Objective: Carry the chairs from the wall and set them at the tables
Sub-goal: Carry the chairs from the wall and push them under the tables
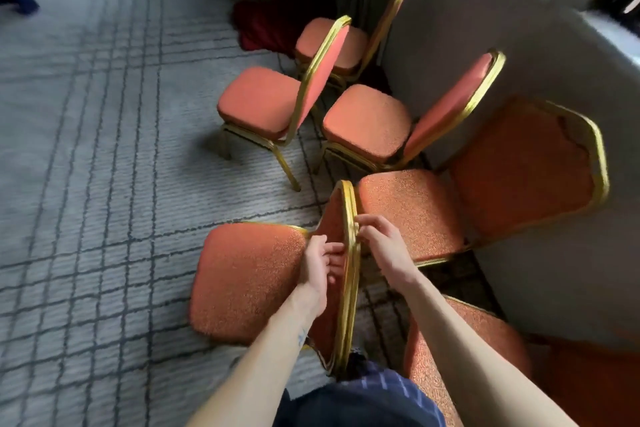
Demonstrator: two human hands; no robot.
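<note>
Head view. Chairs counted: six, orange upholstery on gold frames. An orange shape at the lower right corner may be a seventh, cannot tell. The nearest chair [249, 281] stands on the grey lined carpet [86, 149] directly below the camera, seat to the left, back seen edge-on. Two hands, both on this chair: the left hand [317, 267] curls its fingers against the padded side of the gold back frame [349, 288], and the right hand [381, 246] grips the same frame from the other side, fingertips on the rim. The wall-side chair [415, 211] is just to its right, seat edge close to the held frame, back against the grey wall [485, 28]. The low seat [460, 350] lies under the right forearm. Three further off: the middle chair [367, 121], the left chair [259, 100] and the far chair [332, 42]. One red cloth heap [256, 24] sits beyond them. There is wide open carpet left of the group; the wall closes the right side.
</note>
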